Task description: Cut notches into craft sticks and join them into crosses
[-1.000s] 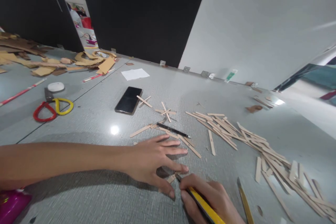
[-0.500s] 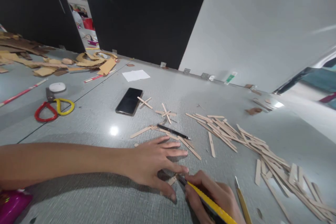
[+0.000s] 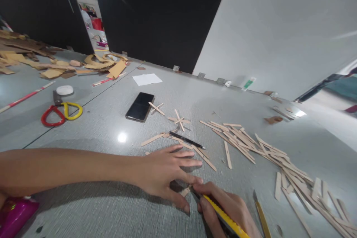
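My left hand lies flat with its fingers spread on the grey table. A short piece of wooden craft stick shows between its thumb and index finger, the rest hidden under the hand. My right hand is closed around a yellow and black utility knife. The knife's tip touches or nearly touches the end of that stick piece, close to my left index fingertip. Beyond the left fingers lie a black pen and several loose craft sticks.
A heap of craft sticks spreads across the right, near a brass-coloured craft knife. Crossed sticks lie beside a phone. Scissors, a white case and cardboard scraps are at left.
My right hand has shifted slightly right and drawn back a little with the utility knife. My left hand keeps its place on the table. The whole view has turned slightly.
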### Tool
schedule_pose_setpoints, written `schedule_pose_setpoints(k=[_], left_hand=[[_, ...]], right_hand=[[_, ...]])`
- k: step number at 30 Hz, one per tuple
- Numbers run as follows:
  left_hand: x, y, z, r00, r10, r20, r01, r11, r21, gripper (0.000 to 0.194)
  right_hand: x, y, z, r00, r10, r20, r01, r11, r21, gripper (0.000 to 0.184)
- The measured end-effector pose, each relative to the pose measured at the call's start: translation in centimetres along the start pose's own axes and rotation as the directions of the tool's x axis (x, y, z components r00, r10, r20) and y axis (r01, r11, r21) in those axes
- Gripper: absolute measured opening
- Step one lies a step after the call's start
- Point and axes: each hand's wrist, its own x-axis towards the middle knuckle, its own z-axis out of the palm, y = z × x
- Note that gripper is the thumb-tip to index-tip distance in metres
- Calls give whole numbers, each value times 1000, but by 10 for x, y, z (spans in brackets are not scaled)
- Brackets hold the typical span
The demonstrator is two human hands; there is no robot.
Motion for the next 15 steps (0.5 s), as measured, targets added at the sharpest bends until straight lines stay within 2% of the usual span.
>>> schedule_pose_setpoints(k=[4,10,15], left_hand=[[0,-1,1,1000,2,2,-2,1000,6,75],[0,0,1,1000,14,-13,-14,1000,5,70],[1,2,-2,1000,11,4,-11,1000,16,62]], right_hand=[[-1,-3,0,997,75,-18,-76,997,-9,13],[1,4,4,1000,-10,21,9,999,35,12],[6,6,7,998,56,11,-56,997,50,12]])
